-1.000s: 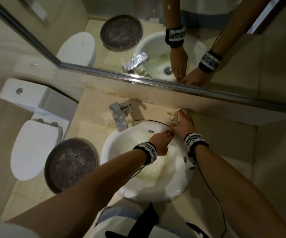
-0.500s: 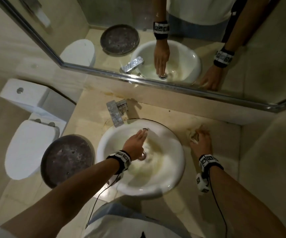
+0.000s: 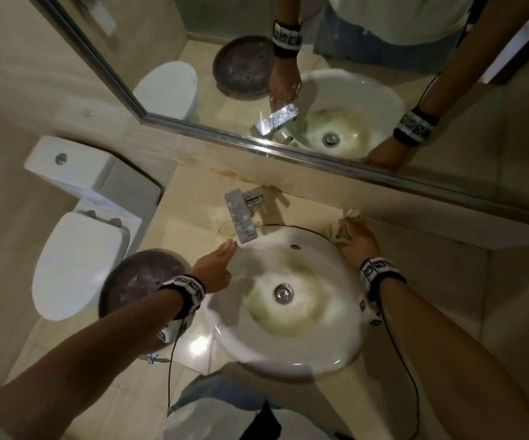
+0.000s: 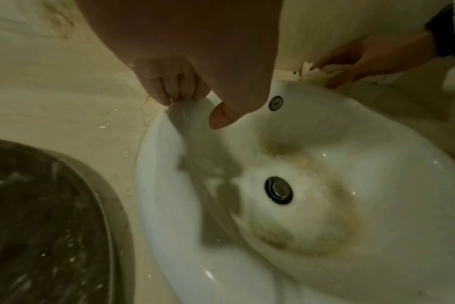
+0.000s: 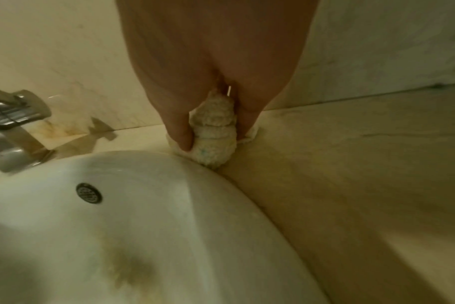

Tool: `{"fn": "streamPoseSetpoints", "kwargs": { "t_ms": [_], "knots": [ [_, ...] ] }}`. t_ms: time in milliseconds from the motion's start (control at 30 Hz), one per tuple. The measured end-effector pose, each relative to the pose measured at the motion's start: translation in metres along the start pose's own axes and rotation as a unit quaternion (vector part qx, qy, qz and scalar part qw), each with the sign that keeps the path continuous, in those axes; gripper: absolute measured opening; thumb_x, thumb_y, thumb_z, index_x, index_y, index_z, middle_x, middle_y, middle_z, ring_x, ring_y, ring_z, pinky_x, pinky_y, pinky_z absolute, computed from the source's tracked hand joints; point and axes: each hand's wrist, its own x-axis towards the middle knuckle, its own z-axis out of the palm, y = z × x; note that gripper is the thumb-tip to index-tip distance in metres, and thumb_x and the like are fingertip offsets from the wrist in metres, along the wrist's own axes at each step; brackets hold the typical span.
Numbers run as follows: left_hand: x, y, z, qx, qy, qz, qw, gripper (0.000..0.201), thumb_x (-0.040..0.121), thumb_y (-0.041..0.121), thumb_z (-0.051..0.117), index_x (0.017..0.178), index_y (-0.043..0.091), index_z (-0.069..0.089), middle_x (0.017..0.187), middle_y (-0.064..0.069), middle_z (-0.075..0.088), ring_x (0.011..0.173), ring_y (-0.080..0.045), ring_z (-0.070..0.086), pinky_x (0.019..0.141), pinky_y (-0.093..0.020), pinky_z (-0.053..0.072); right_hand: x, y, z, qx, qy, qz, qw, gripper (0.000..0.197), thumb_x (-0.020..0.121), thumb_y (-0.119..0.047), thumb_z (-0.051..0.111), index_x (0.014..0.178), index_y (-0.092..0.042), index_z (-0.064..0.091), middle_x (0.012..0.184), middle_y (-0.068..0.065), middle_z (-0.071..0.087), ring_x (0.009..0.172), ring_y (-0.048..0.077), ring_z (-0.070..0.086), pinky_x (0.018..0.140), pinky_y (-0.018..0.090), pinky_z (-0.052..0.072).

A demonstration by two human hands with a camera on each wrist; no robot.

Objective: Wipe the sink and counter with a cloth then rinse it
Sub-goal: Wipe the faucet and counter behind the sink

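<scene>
Cloth on counter, at sink rim
Right hand (image 3: 360,241) grips bunched cloth (image 5: 214,131) against sink (image 3: 336,350) edge; left hand (image 3: 214,269) empty, fingers loosely curled (near faucet (image 3: 240,215)).

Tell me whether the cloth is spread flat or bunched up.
Bunched up. The cream terry cloth sits wadded in the right hand, on the beige counter beside the white round sink rim.
</scene>
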Motion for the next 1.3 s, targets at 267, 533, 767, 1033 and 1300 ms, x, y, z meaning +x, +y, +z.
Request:
{"fn": "streamPoseSetpoints", "kwargs": {
  "t_ms": [267,533,767,1033,1300],
  "knots": [
    [0.004,-0.031,-0.015,0.002,-0.046,0.079,0.996,0.093,0.082,0.018,0.053,0.158,0.030,0.001,0.166,0.007,0.004,0.144,-0.021,0.035,0.107,-0.037,0.045,0.052,-0.065,0.014,-0.100,-0.048,-0.043,0.993,0.060,0.093,-0.034,0.062,0.144,-0.009,0.048,0.152,0.016,0.045,0.138,0.036,0.043,0.108,0.036,0.038],
    [0.007,-0.036,-0.022,0.001,-0.055,0.084,0.995,0.094,0.082,0.018,0.054,0.158,0.035,0.001,0.164,0.012,0.009,0.129,-0.025,0.053,0.100,-0.035,0.049,0.056,-0.094,0.027,-0.112,-0.052,-0.100,0.987,0.051,0.092,-0.033,0.065,0.138,-0.015,0.054,0.155,0.011,0.042,0.143,0.032,0.038,0.111,0.035,0.035],
    [0.008,-0.038,-0.026,-0.006,-0.057,0.088,0.994,0.094,0.080,0.017,0.054,0.158,0.035,0.005,0.164,0.015,0.007,0.131,-0.025,0.050,0.098,-0.034,0.049,0.062,-0.127,0.034,-0.143,-0.028,-0.114,0.983,0.039,0.096,-0.021,0.061,0.133,-0.007,0.058,0.143,0.016,0.052,0.133,0.034,0.047,0.106,0.035,0.038],
    [0.011,-0.040,-0.029,-0.003,-0.076,0.092,0.993,0.095,0.080,0.013,0.055,0.158,0.034,0.005,0.164,0.015,0.004,0.137,-0.022,0.043,0.098,-0.030,0.045,0.066,-0.151,0.044,-0.134,-0.033,-0.124,0.983,0.032,0.095,-0.024,0.058,0.125,-0.017,0.062,0.137,0.008,0.057,0.128,0.029,0.051,0.100,0.031,0.041],
    [0.017,-0.038,-0.041,0.026,-0.106,0.094,0.990,0.090,0.082,0.014,0.055,0.158,0.031,0.009,0.165,0.010,0.006,0.124,-0.025,0.055,0.095,-0.030,0.045,0.076,-0.169,0.057,-0.125,-0.016,-0.127,0.984,0.021,0.098,-0.033,0.052,0.113,-0.023,0.062,0.125,0.006,0.062,0.113,0.029,0.060,0.093,0.038,0.050]
  ]
}}
